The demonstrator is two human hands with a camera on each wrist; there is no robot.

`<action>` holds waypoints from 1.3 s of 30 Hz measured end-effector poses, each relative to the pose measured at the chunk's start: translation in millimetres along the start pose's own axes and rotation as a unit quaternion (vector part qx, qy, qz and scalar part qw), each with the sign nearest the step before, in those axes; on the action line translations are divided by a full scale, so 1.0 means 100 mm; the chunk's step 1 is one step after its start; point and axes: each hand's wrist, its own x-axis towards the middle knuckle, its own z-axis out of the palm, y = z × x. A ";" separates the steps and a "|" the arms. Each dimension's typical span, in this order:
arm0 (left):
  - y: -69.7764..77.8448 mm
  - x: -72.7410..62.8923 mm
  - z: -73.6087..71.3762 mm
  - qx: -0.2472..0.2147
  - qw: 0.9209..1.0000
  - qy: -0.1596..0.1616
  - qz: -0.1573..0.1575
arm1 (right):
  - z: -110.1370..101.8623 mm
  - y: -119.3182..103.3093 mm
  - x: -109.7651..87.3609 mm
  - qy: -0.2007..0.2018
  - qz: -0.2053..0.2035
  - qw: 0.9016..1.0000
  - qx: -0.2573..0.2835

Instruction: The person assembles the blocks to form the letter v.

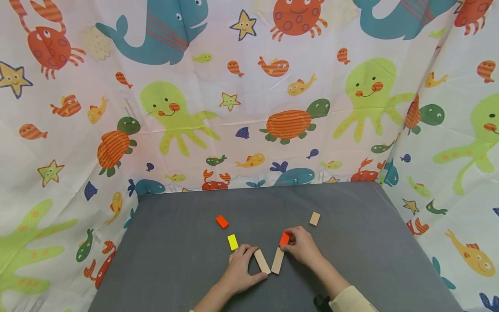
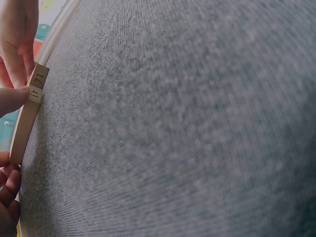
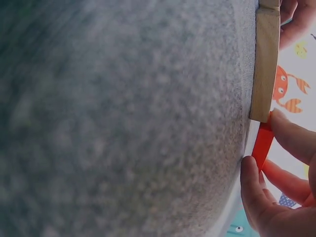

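Observation:
Two long plain wooden blocks lie in a V on the grey cloth in the head view, their near ends close together. My left hand point(image 1: 239, 268) holds the left wooden block point(image 1: 262, 261) lengthwise, thumb at its near end and fingers at its far end. In the left wrist view, dark printed digits show on the near ends. With thumb and fingers, my right hand point(image 1: 305, 248) pinches a small orange-red block point(image 1: 285, 239) at the far end of the right wooden block point(image 1: 277, 261). The right wrist view shows this orange-red block point(image 3: 263, 143) end to end with the wooden one.
A yellow block point(image 1: 232, 242) lies just beyond my left fingers, with another orange-red block point(image 1: 222, 222) farther back. A short wooden block point(image 1: 315, 219) is at the back right. Behind the grey table point(image 1: 175, 242) hangs a curtain point(image 1: 241, 130) printed with sea animals.

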 end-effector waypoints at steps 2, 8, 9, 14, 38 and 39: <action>0.00 0.00 0.00 0.001 1.000 0.001 0.000 | 0.01 0.00 0.01 -0.002 0.003 1.000 -0.003; 0.00 0.00 -0.01 0.001 1.000 -0.002 0.000 | 0.01 -0.01 0.01 -0.010 0.006 1.000 -0.011; 0.00 0.00 -0.01 0.001 1.000 -0.003 -0.001 | 0.01 -0.01 0.01 -0.011 0.004 1.000 -0.012; 0.01 0.00 0.00 0.000 1.000 -0.001 0.002 | 0.02 0.01 0.02 -0.012 0.001 1.000 -0.014; 0.01 -0.01 -0.02 0.003 1.000 -0.003 0.002 | 0.01 -0.01 0.02 -0.017 -0.017 0.999 -0.026; 0.01 -0.01 -0.02 0.002 1.000 -0.003 0.003 | 0.00 -0.01 0.02 -0.015 -0.016 1.000 -0.022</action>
